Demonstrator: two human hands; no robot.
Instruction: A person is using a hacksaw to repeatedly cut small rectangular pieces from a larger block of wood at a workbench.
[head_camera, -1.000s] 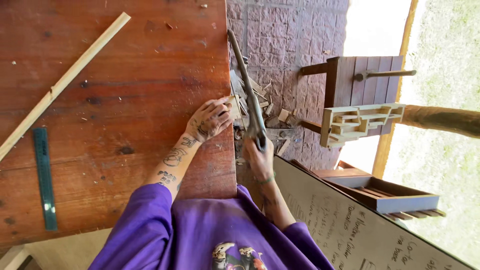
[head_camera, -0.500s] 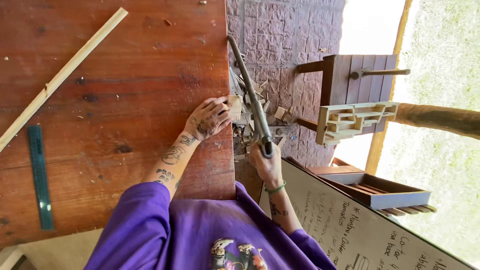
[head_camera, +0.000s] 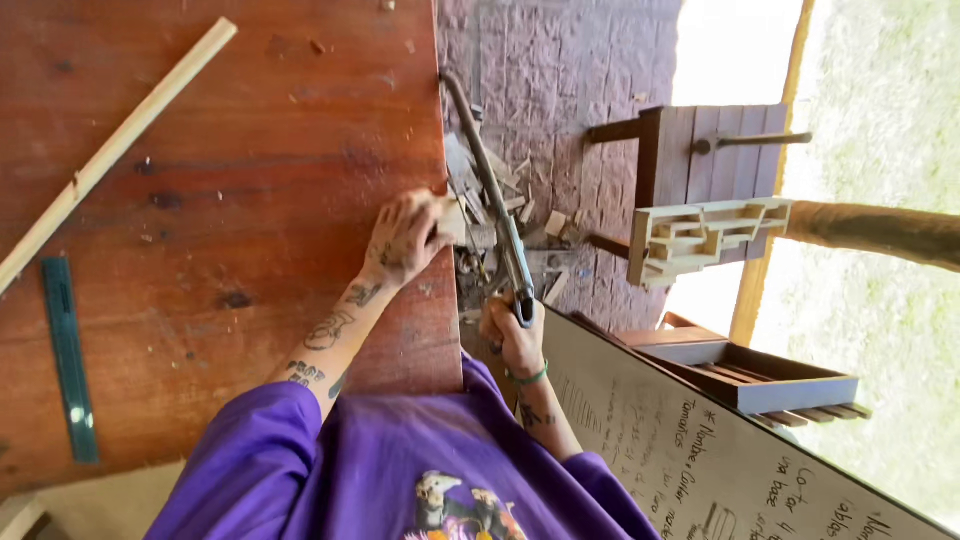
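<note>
We're mid-cut w/ a hand saw (head_camera: 497, 215) at the table (head_camera: 200, 200) edge, so we take that edge as our landmark. Our right hand (head_camera: 512, 335) is clenched round the saw's handle, just off the edge and close to our body; the dark metal frame runs from there along the edge, away from us, over the stone floor (head_camera: 560, 90). Our left hand (head_camera: 403, 240) lies flat on the tabletop right at the edge, fingers pressing down a small pale wood piece (head_camera: 455, 218) that pokes out past the edge toward the saw. So: left hand grasping/pinning the piece, right hand gripping the saw.

Step, as we judge it: sawing the overhanging end off. Can't tell how deep the kerf is, since the blade and our fingers hide it. Next stroke calls for a steady pin w/ the left hand, fingers kept back from the blade, saw kept square to the piece.

The piece looks light, unfinished, thin, short; only a small part shows beyond our fingers. Below the edge, offcuts (head_camera: 520, 200) and chips lie scattered on the floor.

Further in from the edge on the tabletop: a long pale wooden strip (head_camera: 110, 150) laid diagonal, and a green ruler (head_camera: 68, 360) near the far side. Beyond the edge, past the floor: a small slatted wood assembly (head_camera: 700, 235) and a brown wooden stand (head_camera: 700, 150).
</note>
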